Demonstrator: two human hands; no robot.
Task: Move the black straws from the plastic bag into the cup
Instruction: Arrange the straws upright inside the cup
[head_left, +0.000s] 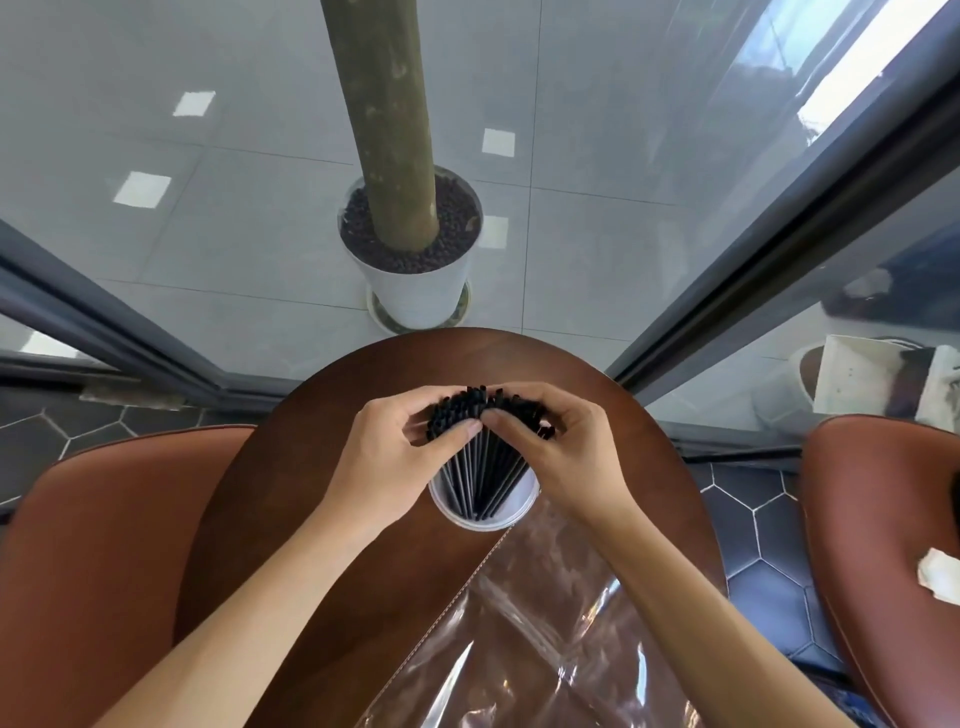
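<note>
One cup (484, 506), one bag (524, 639), one bundle of straws (485, 447) too many to count, and two hands are on show. The straws stand in the white cup, their lower ends gathered inside it and their upper ends fanned out toward the far side of the table (322, 519); their long axis runs from the cup's mouth up and away from the person, tilted a little rather than dead upright.

The left hand (395, 452) curls round the left side of the bundle near its top, thumb pressed across the front of the straws. The right hand (561, 447) grasps the right side the same way, its thumb meeting the left thumb at the middle of the bundle. Both grasps sit at the upper ends, with the cup directly beneath them and partly hidden by the wrists.

The clear bag lies flat and crumpled on the table below the grip, nearer the person, under the right forearm, one edge just beside the cup. No straws can be made out inside it.

Beyond the grip, past the table's far edge, stands one potted trunk (400, 156) in a white pot (415, 291) on the floor. Two brown chairs flank the table: one (104, 545) left of the grip, one (883, 519) right, the latter bearing a crumpled white scrap (937, 574).
</note>
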